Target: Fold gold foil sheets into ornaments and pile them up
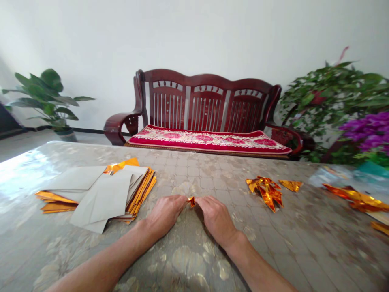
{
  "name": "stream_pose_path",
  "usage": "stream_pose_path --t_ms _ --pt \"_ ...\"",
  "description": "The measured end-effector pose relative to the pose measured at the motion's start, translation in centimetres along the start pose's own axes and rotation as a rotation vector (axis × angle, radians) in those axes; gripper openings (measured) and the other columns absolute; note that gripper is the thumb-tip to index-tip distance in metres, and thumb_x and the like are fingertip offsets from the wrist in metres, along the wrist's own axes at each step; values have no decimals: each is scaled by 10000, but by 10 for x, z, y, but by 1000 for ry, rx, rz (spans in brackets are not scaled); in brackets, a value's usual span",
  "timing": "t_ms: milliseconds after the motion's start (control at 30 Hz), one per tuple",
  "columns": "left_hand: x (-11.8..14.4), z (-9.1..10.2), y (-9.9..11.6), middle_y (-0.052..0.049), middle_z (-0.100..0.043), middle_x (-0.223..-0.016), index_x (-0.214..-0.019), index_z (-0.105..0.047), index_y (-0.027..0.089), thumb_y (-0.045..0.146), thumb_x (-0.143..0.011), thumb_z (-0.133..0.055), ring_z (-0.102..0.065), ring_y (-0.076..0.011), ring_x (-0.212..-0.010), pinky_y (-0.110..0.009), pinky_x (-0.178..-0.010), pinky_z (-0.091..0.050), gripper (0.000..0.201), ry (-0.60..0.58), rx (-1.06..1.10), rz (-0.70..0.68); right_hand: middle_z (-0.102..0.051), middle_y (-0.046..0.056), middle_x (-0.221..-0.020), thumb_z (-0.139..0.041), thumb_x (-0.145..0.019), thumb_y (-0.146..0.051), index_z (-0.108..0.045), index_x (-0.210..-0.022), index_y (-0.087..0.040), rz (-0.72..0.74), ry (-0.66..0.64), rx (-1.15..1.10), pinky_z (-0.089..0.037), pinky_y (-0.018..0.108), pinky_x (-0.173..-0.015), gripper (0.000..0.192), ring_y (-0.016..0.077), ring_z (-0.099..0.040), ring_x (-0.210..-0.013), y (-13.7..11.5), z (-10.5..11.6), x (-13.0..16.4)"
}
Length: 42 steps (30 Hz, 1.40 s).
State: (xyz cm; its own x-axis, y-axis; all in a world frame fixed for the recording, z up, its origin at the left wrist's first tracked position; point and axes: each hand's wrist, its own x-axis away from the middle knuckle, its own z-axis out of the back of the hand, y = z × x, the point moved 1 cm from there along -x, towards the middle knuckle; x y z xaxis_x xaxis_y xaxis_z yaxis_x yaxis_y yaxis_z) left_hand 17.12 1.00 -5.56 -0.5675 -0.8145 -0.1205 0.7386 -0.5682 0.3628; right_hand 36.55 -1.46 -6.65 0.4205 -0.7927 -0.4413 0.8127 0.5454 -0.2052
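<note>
A small folded piece of gold foil paper [191,201] is pinched between my two hands above the middle of the table. My left hand [167,213] grips its left end with closed fingers, and my right hand [214,215] grips the right end the same way. Most of the piece is hidden by the fingers. To the left lies a loose stack of foil paper sheets [103,196], mostly grey side up with gold edges showing. Several folded gold foil pieces [267,192] lie in a small pile on the right, and one more folded piece [291,185] is beside it.
The patterned table [188,259] stretches across the front. At its right side are crumpled gold foil [355,198] and clear plastic [330,177]. Behind stands a dark red wooden bench [206,83] with a red cushion [209,140]. Potted plants [45,95] flank it.
</note>
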Motion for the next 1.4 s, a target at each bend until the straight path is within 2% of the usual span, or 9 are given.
stream_pose_path --t_ms 367,567,933,1167,1267,1400 --pt "0 -6 8 -20 -680 -838 -928 -585 201 110 -944 -402 -646 -166 -769 -242 -636 -360 205 31 -65 -26 -726 57 -886 -507 -936 -69 -659 -1001 -177 -15 57 -5 -487 273 -789 197 188 -671 -845 -7 -2 -1" --pt "0 -11 10 -13 -671 -792 -848 -558 202 146 -967 -394 -634 -157 -724 -242 -617 -348 210 50 -11 -6 -726 43 -857 -484 -922 -49 -658 -985 -179 -22 99 -35 -467 255 -752 226 179 -677 -811 -9 -2 0" --pt "1 -14 12 -12 -656 -771 -838 -566 201 167 -956 -393 -615 -147 -713 -235 -619 -360 212 73 31 -40 -709 26 -748 -450 -893 -47 -653 -885 -186 -26 200 -78 -426 235 -667 246 155 -663 -693 -16 -2 3" --pt "1 -14 15 -25 -672 -793 -848 -577 200 145 -924 -410 -633 -159 -735 -244 -625 -379 192 57 0 -38 -723 42 -762 -428 -897 -63 -660 -903 -185 -40 199 -122 -447 237 -669 263 161 -678 -704 -18 -3 5" --pt "-1 -12 12 -21 -682 -810 -862 -593 206 183 -956 -411 -642 -160 -748 -240 -634 -384 206 56 11 -12 -734 36 -795 -442 -926 -96 -665 -948 -195 -62 147 -124 -466 241 -679 245 168 -695 -732 -15 -4 2" --pt "-5 -8 8 -19 -689 -832 -866 -616 209 252 -999 -402 -649 -167 -779 -240 -652 -390 255 82 27 61 -756 48 -948 -454 -961 -136 -617 -1138 -201 -111 96 -108 -492 250 -705 248 179 -717 -822 -7 -4 -3"
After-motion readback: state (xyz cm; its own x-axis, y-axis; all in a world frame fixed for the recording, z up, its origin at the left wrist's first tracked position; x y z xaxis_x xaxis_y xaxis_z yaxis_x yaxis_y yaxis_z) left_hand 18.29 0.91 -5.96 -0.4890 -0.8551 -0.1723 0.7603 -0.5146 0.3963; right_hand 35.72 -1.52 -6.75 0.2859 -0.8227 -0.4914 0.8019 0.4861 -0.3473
